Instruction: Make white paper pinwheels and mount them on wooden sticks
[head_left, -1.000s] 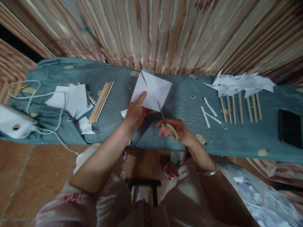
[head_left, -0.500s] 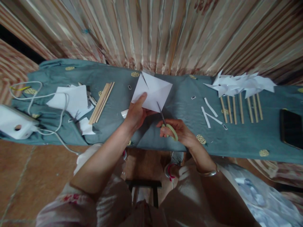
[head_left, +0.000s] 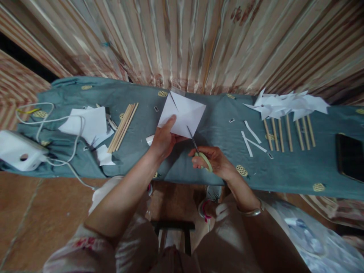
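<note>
A square sheet of white paper (head_left: pixel 187 110) is pinched at its left side by my left hand (head_left: pixel 165 138), thumb on top and fingers beneath. One slit runs inward from the sheet's far corner. My right hand (head_left: pixel 212 161) grips green-handled scissors (head_left: pixel 205 161), and their blades reach over the paper from its near corner. Whether the blades are fully closed, I cannot tell. To the right lie several white paper strips (head_left: pixel 247 144). Farther right, white paper pinwheels (head_left: pixel 287 104) on wooden sticks (head_left: pixel 288 132) lie in a row.
A bundle of wooden sticks (head_left: pixel 123 127) lies left of my hands, beside white paper pieces (head_left: pixel 88 123). At the far left a white device (head_left: pixel 21 149) trails a looping cable. A black phone (head_left: pixel 349 157) rests at the right end. Behind the cloth-covered table (head_left: pixel 216 132) hangs a striped curtain (head_left: pixel 193 45).
The scissors' blades have shifted slightly on the paper near its closest corner. Both hands keep their grips, and the whole view has moved a little.
</note>
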A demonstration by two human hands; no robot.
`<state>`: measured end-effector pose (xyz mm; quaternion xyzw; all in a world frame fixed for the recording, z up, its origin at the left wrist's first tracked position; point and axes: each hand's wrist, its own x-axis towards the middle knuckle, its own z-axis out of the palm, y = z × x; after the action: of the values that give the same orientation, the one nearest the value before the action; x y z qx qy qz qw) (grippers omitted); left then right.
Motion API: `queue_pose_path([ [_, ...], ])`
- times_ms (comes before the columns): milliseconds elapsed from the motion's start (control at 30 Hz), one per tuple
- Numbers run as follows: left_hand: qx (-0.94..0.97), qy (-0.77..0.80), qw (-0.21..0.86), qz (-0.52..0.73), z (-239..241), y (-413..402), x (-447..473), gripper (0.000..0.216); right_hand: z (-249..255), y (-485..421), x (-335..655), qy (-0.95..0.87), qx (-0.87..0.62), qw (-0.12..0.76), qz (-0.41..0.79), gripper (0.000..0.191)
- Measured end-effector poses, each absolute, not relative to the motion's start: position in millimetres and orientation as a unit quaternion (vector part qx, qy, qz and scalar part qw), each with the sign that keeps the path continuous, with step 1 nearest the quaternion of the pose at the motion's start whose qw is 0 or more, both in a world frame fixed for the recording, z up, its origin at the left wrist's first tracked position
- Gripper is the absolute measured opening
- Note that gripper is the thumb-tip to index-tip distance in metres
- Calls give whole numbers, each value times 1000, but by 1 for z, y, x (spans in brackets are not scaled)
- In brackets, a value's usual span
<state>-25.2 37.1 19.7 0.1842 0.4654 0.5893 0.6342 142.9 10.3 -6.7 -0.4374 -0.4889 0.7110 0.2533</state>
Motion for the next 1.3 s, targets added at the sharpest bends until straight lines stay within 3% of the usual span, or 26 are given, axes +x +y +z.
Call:
queue_pose_path([
  [1300, 177, 498, 638, 559, 15, 34, -22, 17, -8, 10, 140, -481, -444, 271, 706, 49],
])
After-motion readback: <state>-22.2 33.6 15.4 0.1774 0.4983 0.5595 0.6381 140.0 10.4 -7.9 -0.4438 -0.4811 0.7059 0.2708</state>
